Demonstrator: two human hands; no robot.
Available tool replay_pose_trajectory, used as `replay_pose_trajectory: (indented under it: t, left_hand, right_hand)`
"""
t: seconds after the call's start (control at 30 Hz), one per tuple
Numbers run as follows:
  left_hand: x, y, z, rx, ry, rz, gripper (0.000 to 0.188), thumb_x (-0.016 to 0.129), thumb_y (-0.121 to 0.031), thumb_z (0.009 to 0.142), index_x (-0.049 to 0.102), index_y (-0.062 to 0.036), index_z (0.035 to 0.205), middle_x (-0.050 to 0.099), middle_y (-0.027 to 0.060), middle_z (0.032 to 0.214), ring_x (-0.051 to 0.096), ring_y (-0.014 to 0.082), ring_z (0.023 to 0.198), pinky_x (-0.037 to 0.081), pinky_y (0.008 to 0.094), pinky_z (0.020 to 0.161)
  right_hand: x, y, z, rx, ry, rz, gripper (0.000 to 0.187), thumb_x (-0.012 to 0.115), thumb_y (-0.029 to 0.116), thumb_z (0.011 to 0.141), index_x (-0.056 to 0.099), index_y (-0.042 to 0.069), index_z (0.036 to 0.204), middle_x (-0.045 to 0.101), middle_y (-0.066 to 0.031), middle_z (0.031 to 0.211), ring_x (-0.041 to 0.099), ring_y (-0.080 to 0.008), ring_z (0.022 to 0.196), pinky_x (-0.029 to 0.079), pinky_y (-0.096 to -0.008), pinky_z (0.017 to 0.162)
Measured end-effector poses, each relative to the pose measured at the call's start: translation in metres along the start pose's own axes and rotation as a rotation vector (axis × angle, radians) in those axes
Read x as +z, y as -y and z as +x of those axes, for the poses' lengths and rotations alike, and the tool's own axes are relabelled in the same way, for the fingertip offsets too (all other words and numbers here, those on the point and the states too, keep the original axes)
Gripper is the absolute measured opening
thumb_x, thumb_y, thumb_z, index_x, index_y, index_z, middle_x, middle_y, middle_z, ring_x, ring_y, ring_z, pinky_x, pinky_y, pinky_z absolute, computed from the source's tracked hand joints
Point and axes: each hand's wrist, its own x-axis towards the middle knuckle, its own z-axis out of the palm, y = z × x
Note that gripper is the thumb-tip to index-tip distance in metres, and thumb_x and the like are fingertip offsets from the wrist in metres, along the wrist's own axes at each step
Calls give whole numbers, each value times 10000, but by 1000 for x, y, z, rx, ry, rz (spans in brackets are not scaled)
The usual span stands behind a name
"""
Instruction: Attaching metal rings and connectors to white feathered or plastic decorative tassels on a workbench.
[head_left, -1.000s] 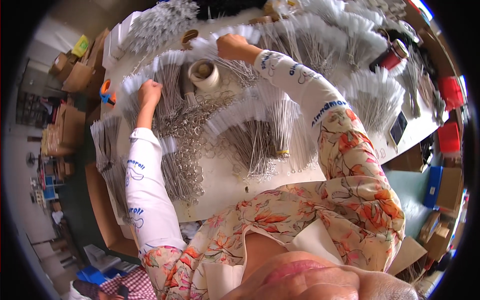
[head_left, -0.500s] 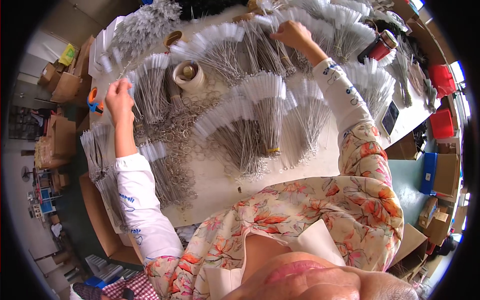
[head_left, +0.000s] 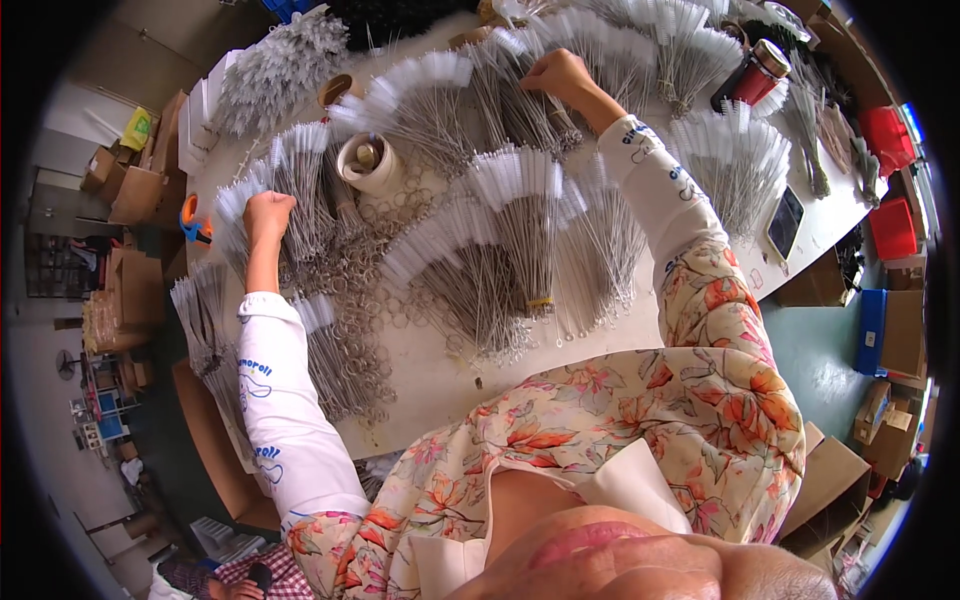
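My left hand (head_left: 268, 215) is closed beside a fanned bunch of white-bristled wire brushes (head_left: 234, 212) on the left of the table. Whatever its fingers grip is hidden. Farther back, my right hand (head_left: 558, 76) has its fingers pinched together over another bunch of wire brushes (head_left: 506, 100); I cannot make out what is between them. Between my arms lies a brush bundle (head_left: 522, 235) with a yellow tie round its thin metal stems. More loose brushes (head_left: 445, 255) spread out next to it, their looped ends toward me.
A tape roll (head_left: 366, 165) stands among metal loops. An orange and blue tape ring (head_left: 192, 218) sits at the left edge. To the right are a red and black flask (head_left: 756, 76) and a phone (head_left: 786, 222). A cardboard box (head_left: 215, 440) stands beside the table's near left.
My left hand has come down toward me and a little right, to the left brush bunch. My right hand has shifted slightly left and stays pinched.
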Motion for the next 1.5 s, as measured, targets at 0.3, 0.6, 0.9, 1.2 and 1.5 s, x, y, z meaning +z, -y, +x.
replay_pose_trajectory:
  t: [0.3,0.6,0.9,1.2,1.5]
  left_hand:
    - [-55,-41,-55,16,-146,-776,208,508,-200,909,614,-41,992,486,-51,667,388,28,519,317,187,467]
    - [-75,-55,-203,-66,114,-1209,266,529,-224,906,621,15,981,447,-52,654,307,-14,478,207,145,385]
    - [-68,-17,-255,-95,11,-1353,263,508,-209,900,627,26,906,523,-12,709,372,17,568,287,160,461]
    - [-33,-89,-260,524,-189,-965,179,540,-41,854,548,-10,1030,588,67,766,558,83,517,479,175,449]
    - [-25,-86,-271,538,-423,-1366,191,557,11,799,470,-19,967,468,71,948,512,154,708,447,235,718]
  right_hand:
    - [-58,-24,38,185,-370,858,207,453,176,893,586,18,909,557,-68,690,532,-164,506,472,-281,447]
    - [-30,-25,42,162,-253,-417,297,584,380,743,682,178,939,659,-99,938,619,-297,913,480,-421,762]
    - [-104,-35,27,-229,-604,-326,268,462,232,859,621,145,1056,654,-85,887,618,-198,799,459,-307,681]
    - [-6,178,-182,-627,329,1026,195,439,176,917,542,38,1007,525,-89,1063,504,-164,908,410,-297,824]
    - [61,177,-252,-442,257,1161,307,478,223,920,570,-38,1054,472,-135,1225,474,-222,1113,350,-353,981]
